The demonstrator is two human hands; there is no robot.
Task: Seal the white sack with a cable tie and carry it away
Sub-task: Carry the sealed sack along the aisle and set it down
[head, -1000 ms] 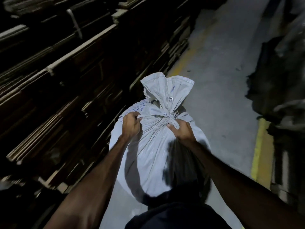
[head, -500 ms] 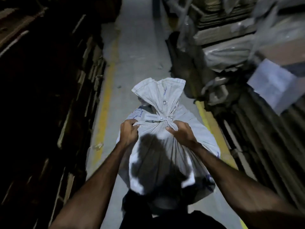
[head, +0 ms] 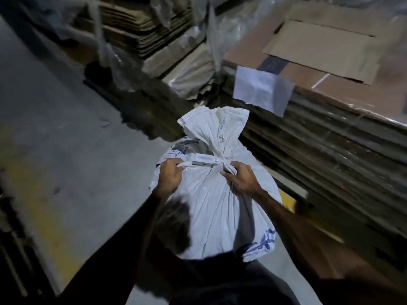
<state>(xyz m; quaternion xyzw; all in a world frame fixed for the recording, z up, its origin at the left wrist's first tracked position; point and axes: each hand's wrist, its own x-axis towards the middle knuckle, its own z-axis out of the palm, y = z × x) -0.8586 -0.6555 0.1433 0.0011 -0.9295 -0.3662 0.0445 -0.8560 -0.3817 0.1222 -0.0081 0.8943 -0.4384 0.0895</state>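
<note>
A full white sack (head: pixel 217 208) with blue print hangs in front of me above the floor. Its neck is bunched and cinched by a white cable tie (head: pixel 206 158), whose flat tail runs left from the knot. The gathered top (head: pixel 217 124) fans out above the tie. My left hand (head: pixel 170 176) grips the sack cloth at the left of the neck, next to the tie's tail. My right hand (head: pixel 241 177) grips the bunched cloth at the right of the neck. Both arms are stretched forward and bear the sack.
Stacks of flat cardboard (head: pixel 330 137) with a white paper label (head: pixel 262 89) stand close on the right. More cardboard bundles wrapped in plastic film (head: pixel 154 34) lie ahead. Grey concrete floor (head: pixel 57 128) with a worn yellow line (head: pixel 33 194) runs on the left.
The view has swung to the right: the dark stacks on the left are gone and the right-hand cardboard stacks now fill the frame. Both hands keep their hold on the sack.
</note>
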